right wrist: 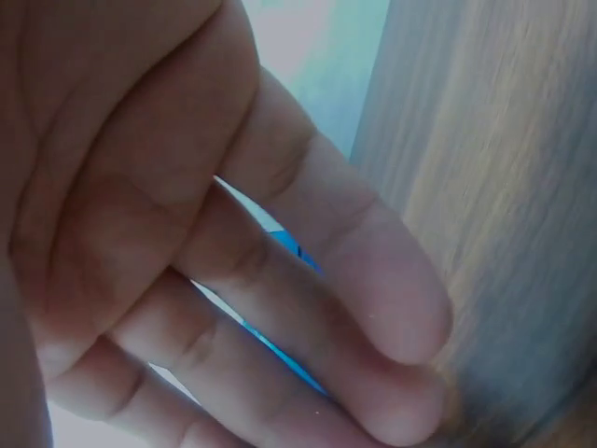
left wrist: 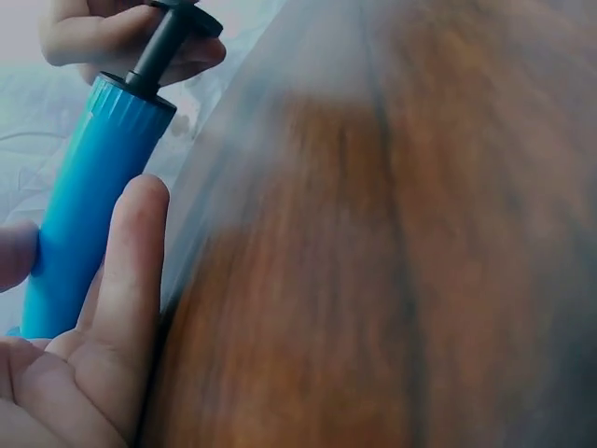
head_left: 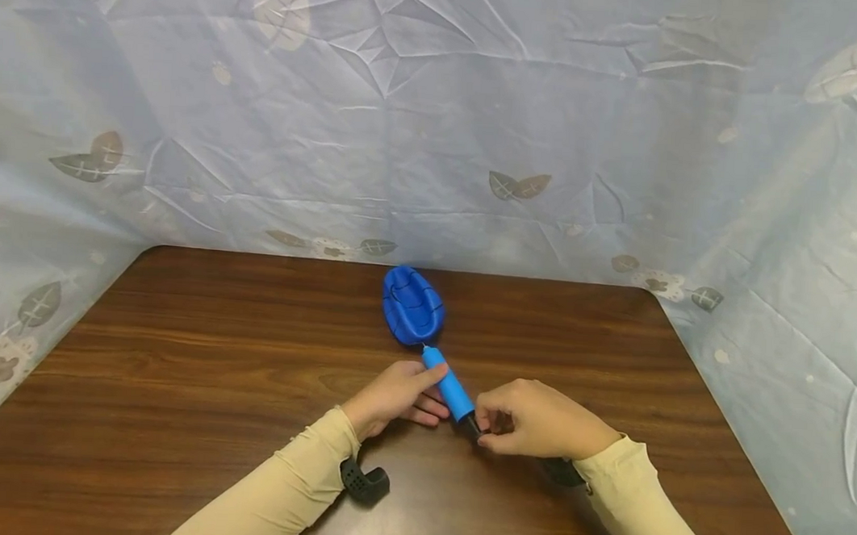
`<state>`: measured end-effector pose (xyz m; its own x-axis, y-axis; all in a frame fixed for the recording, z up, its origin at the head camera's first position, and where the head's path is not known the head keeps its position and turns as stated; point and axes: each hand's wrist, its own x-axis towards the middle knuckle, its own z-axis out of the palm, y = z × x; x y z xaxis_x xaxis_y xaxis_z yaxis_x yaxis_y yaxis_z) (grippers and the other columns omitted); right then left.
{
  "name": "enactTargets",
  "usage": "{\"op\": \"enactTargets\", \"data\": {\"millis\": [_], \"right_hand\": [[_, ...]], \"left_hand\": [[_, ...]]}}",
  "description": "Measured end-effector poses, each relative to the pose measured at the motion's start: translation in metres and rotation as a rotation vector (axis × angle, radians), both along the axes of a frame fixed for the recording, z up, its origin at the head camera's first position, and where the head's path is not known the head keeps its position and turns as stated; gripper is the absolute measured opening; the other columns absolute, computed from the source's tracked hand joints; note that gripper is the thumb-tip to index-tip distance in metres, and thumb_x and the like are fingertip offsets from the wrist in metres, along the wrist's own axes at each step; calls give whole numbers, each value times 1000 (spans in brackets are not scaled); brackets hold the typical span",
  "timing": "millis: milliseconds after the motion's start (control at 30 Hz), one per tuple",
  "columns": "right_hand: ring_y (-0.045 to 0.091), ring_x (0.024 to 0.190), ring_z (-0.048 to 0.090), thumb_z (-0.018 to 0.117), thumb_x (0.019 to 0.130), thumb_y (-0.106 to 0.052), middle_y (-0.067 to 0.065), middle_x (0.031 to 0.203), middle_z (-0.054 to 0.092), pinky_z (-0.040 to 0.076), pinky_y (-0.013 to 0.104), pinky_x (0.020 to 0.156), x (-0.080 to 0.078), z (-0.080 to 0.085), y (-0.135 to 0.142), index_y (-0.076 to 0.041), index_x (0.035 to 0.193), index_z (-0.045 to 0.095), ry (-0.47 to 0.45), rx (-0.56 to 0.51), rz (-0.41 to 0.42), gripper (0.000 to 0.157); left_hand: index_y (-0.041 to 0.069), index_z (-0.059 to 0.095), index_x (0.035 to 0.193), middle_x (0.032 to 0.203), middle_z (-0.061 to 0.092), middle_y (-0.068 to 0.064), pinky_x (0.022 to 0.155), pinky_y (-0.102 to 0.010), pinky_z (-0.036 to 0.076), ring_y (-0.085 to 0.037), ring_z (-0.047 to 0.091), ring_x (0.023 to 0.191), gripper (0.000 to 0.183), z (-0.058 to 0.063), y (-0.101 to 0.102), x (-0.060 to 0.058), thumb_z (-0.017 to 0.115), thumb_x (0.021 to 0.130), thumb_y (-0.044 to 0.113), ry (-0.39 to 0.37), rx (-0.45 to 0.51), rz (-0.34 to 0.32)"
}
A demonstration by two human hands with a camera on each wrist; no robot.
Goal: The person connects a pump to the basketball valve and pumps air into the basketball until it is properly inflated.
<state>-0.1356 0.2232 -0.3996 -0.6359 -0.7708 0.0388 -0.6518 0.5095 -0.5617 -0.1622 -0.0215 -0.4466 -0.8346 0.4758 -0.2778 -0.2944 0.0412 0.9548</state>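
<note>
A light-blue hand pump [head_left: 453, 388] with a black plunger lies slantwise over the table. Its thin tip meets the near end of a deflated blue ball [head_left: 413, 305], which is caved in and marked with dark lines. My left hand [head_left: 400, 395] holds the barrel between thumb and fingers; the left wrist view shows the thumb and a finger on either side of the pump [left wrist: 84, 205]. At the near end, my right hand [head_left: 537, 419] pinches the black handle [left wrist: 187, 17], with part of the rod drawn out. Curled fingers [right wrist: 308, 308] hide most of the pump in the right wrist view.
The brown wooden table [head_left: 198, 352] has rounded far corners. A pale, leaf-patterned cloth [head_left: 435, 138] hangs behind it and along both sides. A black strap piece [head_left: 365, 482] sits at the left wrist, just above the tabletop.
</note>
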Motion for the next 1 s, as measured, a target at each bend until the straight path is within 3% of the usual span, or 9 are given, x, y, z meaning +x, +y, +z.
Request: {"op": "enactTargets", "data": {"millis": [233,433,600,1000], "right_hand": [[2,70,58,80,88,-12,-19,77,58,52,17,62,2,-3,-7,-26,82,61,50,-38,61,24],[0,69,58,80,86,-9,-17,75,57,54,17,61,8,-1,-11,-23,79,59,-60,-42,116,26],[-5,68,55,81,87,-10,-19,73,54,53,15,60,12,2,-14,-22,76,59,-114,-19,149,28],[-8,67,54,81,91,-18,-20,73,56,48,9,59,6,-5,-20,-25,79,61,146,-66,73,24]], "left_hand": [[-6,56,122,95,68,-15,69,-34,65,-17,69,76,43,-2,1,1,50,111,36,21,-25,27],[-4,58,116,87,65,-12,62,-32,63,-17,66,71,44,-2,5,5,50,110,40,63,-58,57],[-2,56,117,89,63,-11,58,-30,62,-16,64,66,43,-3,6,3,51,110,40,38,-29,103],[-1,59,110,79,64,-7,57,-24,60,-14,63,66,36,-2,4,0,56,108,35,7,-60,78]]}}
